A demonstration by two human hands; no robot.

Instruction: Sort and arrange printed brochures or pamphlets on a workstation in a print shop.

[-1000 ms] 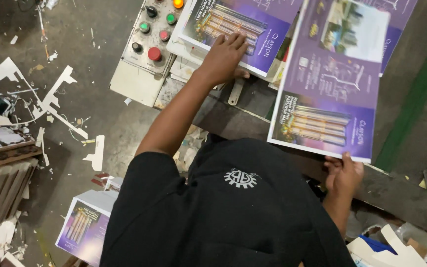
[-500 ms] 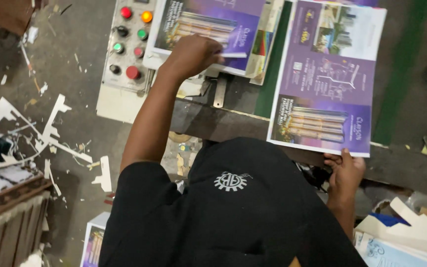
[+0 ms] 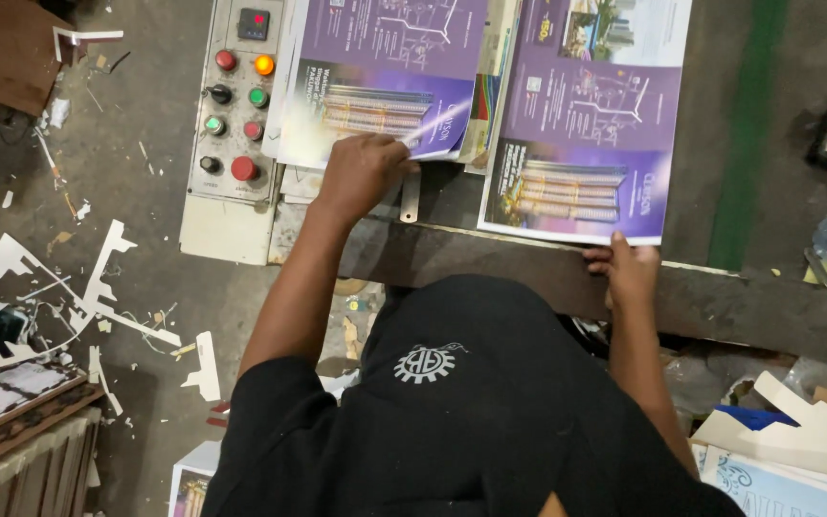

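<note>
My left hand [image 3: 361, 172] pinches the lower right corner of a purple printed sheet [image 3: 385, 77], which tops a stack on the machine table. That corner is lifted slightly. My right hand [image 3: 629, 273] grips the near edge of a second purple printed sheet [image 3: 591, 115]. This sheet lies flat to the right of the stack. Its near edge rests by the table's dark front edge [image 3: 490, 263]. My black shirt hides the lower middle of the view.
A control panel [image 3: 232, 105] with red, green and orange buttons sits left of the stack. A green stripe [image 3: 744, 134] runs down the table at right. Paper offcuts [image 3: 98, 297] litter the floor at left. Cardboard pieces [image 3: 796, 431] lie at lower right.
My left hand slid from the top of the left sheet down to its near corner and took hold of it. The right sheet turned from tilted to straight and flat.
</note>
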